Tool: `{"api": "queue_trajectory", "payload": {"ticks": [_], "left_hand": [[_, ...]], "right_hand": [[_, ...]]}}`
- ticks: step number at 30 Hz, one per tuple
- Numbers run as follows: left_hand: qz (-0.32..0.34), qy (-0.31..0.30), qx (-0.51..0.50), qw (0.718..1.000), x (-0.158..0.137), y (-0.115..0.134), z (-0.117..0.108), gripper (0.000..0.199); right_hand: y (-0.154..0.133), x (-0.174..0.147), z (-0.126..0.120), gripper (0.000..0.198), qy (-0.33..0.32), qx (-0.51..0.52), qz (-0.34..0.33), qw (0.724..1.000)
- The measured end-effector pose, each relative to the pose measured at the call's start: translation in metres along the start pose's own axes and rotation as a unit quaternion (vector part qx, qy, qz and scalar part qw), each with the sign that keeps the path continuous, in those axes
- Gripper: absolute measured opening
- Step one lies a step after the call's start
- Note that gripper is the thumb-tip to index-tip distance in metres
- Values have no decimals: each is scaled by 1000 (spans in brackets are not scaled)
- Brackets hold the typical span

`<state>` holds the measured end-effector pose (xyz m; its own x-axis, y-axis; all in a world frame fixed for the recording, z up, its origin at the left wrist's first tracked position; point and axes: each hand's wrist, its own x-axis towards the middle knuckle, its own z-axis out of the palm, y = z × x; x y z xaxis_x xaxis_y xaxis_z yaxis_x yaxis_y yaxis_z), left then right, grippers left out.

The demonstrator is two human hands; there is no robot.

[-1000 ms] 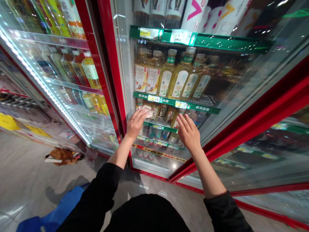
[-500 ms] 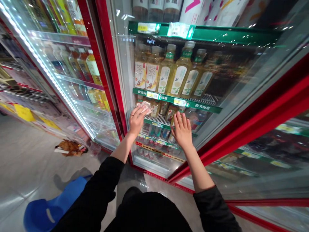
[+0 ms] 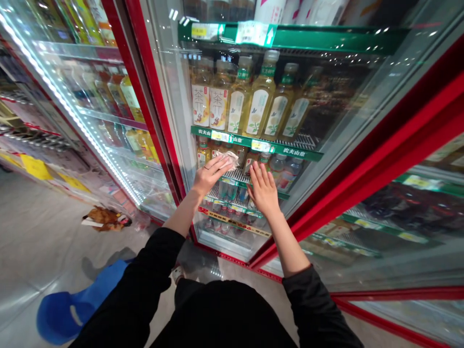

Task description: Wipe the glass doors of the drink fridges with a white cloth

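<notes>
My left hand (image 3: 209, 178) is closed on a crumpled pale cloth (image 3: 230, 159), held at the glass door (image 3: 344, 121) of a red-framed drinks cooler. To its right, my right hand (image 3: 264, 188) lies flat near the same glass, fingers stretched out and nothing in it. Behind the pane, bottled drinks (image 3: 260, 108) with green and white labels stand on a shelf just above my hands. Smaller bottles on the lower shelf are partly hidden by my fingers. Whether the right palm fully touches the glass I cannot tell.
A second lit cooler (image 3: 87, 77) with bottles stands at the left behind a red frame (image 3: 139, 87). On the floor are a blue plastic stool (image 3: 60, 316) and a brown bundle (image 3: 105, 218). More shelves (image 3: 384, 227) show behind glass at the right.
My left hand has slid the cloth to the right across the glass, nearer my right hand. The right hand stays flat, and the view has shifted slightly.
</notes>
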<state>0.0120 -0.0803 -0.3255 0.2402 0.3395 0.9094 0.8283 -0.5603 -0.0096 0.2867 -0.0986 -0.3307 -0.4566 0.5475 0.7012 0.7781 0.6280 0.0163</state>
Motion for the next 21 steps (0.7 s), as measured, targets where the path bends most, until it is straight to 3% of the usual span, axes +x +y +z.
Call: {"api": "queue_trajectory", "payload": {"ticks": [3,6,10,14,18,21], "left_hand": [[-32,73,5,997,22,-10,3,36],[-75,143,20,987,47,10,20,39],[-16,57,8,998,45,46,36,36],[41,-14,-45,998,11,42,25,33],[26,42,-18,999,5,30,18,36],[-2,113,-11,994,26,47,33,32]], "right_hand": [[8,-6,-8,62,8,-4,-6,1000],[19,-12,-23,61,48,-28,14,998],[40,-18,-54,56,58,-62,28,996],[66,-30,-87,55,36,-83,1,996],[89,-42,-102,54,28,-71,-1,997],[99,-45,-98,53,17,-65,10,998]]}}
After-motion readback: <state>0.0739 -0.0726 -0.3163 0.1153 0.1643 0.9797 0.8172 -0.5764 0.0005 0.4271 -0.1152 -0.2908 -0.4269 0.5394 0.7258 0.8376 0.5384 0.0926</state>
